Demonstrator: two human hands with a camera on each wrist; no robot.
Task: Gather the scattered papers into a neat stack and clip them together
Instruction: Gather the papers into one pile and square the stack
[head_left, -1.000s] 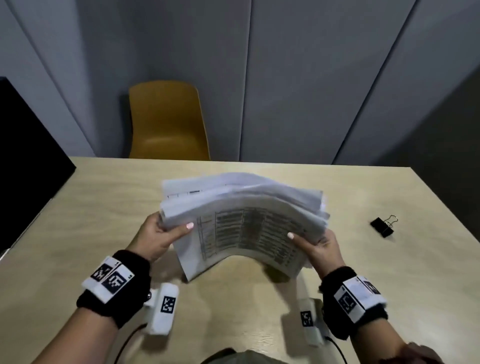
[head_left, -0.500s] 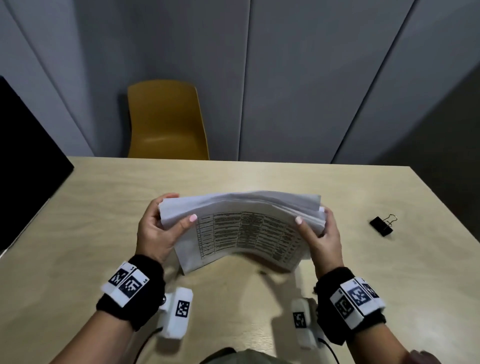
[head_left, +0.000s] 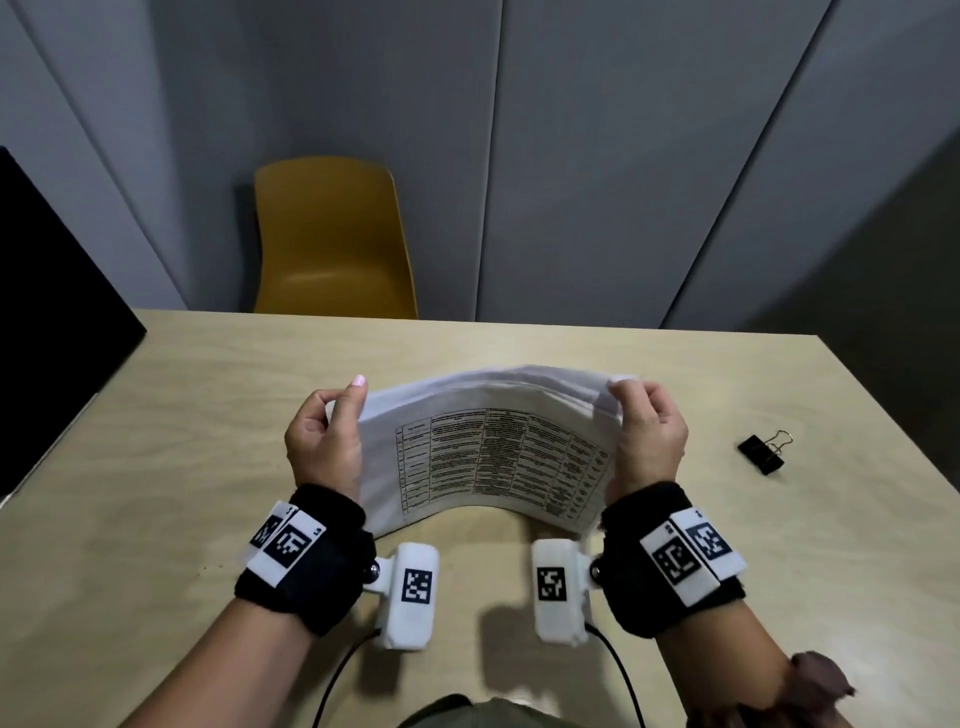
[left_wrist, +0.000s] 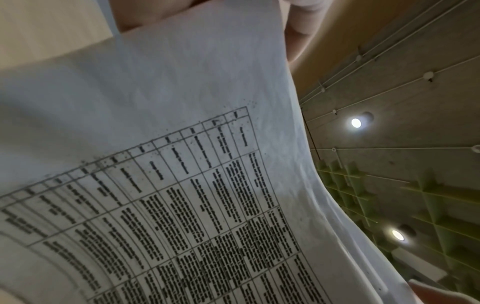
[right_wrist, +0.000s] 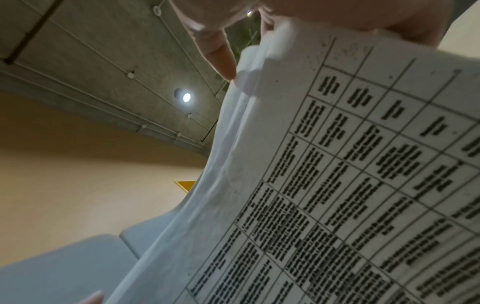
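Observation:
A bundle of white papers (head_left: 493, 457) with a printed table on the near sheet stands on its lower edge on the wooden table (head_left: 156, 467), bowed upward in the middle. My left hand (head_left: 324, 436) holds its left side and my right hand (head_left: 649, 436) holds its right side, fingers curled over the top corners. Both wrist views are filled by the printed sheet: papers (left_wrist: 182, 185) in the left one and papers (right_wrist: 337, 185) in the right one, with fingers (right_wrist: 218, 53) at the upper edge. A black binder clip (head_left: 762, 453) lies on the table to the right, apart from my hands.
A yellow chair (head_left: 332, 239) stands behind the table's far edge. A black panel (head_left: 47, 312) borders the table at the left. Grey wall panels rise behind.
The bundle has been tipped upright onto its lower edge and its top edges have come closer together. Both hands have shifted from the sides up to the top corners.

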